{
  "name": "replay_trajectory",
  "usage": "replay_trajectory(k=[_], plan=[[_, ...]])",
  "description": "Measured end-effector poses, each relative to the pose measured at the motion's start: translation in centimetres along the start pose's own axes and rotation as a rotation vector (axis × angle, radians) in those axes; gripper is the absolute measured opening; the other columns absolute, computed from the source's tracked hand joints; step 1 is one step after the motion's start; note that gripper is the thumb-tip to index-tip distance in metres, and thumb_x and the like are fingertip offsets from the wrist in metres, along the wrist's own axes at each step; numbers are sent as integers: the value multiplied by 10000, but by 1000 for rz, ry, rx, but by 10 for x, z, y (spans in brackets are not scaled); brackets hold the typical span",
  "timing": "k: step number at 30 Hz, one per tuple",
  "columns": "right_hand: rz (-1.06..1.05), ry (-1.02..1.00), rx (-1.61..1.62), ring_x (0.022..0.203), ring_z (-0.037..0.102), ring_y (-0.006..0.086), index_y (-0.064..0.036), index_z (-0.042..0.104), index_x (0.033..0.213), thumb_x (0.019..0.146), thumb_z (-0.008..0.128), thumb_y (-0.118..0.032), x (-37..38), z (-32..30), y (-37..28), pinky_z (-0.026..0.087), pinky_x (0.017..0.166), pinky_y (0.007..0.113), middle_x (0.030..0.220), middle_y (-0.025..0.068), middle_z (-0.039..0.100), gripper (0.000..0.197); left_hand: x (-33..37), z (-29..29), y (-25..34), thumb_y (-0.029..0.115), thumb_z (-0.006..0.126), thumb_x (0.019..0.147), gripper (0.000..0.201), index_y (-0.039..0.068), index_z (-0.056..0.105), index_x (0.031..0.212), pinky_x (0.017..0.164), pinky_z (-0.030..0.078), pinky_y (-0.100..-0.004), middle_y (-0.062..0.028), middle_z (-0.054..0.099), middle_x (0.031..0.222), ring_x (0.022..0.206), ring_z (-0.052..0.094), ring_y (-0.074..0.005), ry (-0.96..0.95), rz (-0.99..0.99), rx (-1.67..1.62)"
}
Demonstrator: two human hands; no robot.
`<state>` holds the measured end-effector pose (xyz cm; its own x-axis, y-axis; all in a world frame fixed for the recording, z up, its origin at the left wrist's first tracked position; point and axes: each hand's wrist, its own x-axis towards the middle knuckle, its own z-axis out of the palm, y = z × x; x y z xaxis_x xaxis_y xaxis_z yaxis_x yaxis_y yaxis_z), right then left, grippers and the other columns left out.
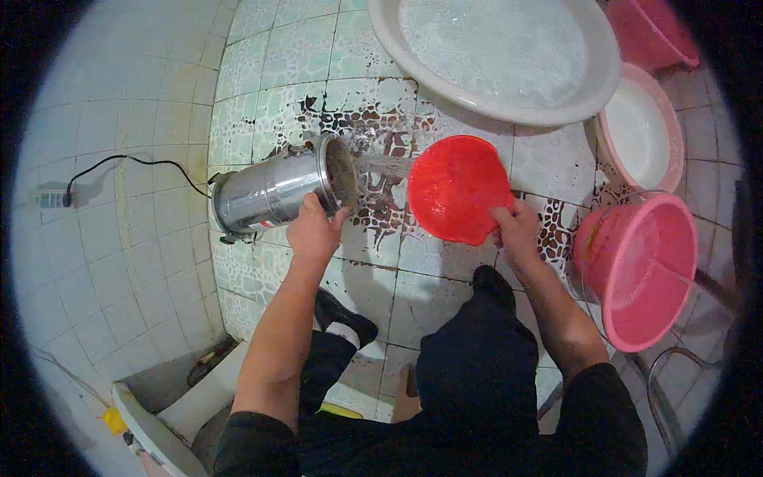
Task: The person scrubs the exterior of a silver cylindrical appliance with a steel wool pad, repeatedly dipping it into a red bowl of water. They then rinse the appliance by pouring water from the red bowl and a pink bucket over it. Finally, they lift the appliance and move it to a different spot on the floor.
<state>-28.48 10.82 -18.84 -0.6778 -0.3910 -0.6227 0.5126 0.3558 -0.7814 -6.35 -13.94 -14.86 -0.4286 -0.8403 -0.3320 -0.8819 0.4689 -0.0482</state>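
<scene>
In the head view, the left hand (314, 234) grips the rim of a steel cylinder (266, 191) tipped on its side, its mouth facing a red dipper (457, 187). Water (387, 165) streams between them. The right hand (517, 230) is closed on the dipper's handle. A large white basin (509, 111) holds sudsy water; a pink bucket (616, 238) holds foamy water.

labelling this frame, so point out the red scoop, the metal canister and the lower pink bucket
Red scoop (457, 188), head view: middle of its round face.
Metal canister (270, 191), head view: its side wall.
Lower pink bucket (598, 245), head view: its outer wall.
</scene>
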Motion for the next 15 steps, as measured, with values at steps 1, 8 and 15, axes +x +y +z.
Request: replay_trajectory(k=[1,8,15], plan=[[-58,45,-59,446,453,74,-25,625,910,833,624,-149,-3,-21,5,363,395,244,628,-4,542,146,3,6,-1,492,647,829,550,37,447,1065,701,505,-487,-209,646,934,811,655,-395,32,-31,2],[-352,367,-607,558,534,161,5,585,771,787,637,-165,-5,-121,14,448,550,340,634,74,572,178,32,-12,10,520,428,945,551,23,645,850,691,517,-489,-200,677,791,736,671,-384,55,-1,102],[-456,103,-712,560,528,249,2,490,712,751,649,-204,15,30,-11,412,532,396,632,166,536,263,47,-20,-3,582,355,949,656,26,686,836,713,511,-484,-218,674,818,792,662,-394,-6,53,40]])
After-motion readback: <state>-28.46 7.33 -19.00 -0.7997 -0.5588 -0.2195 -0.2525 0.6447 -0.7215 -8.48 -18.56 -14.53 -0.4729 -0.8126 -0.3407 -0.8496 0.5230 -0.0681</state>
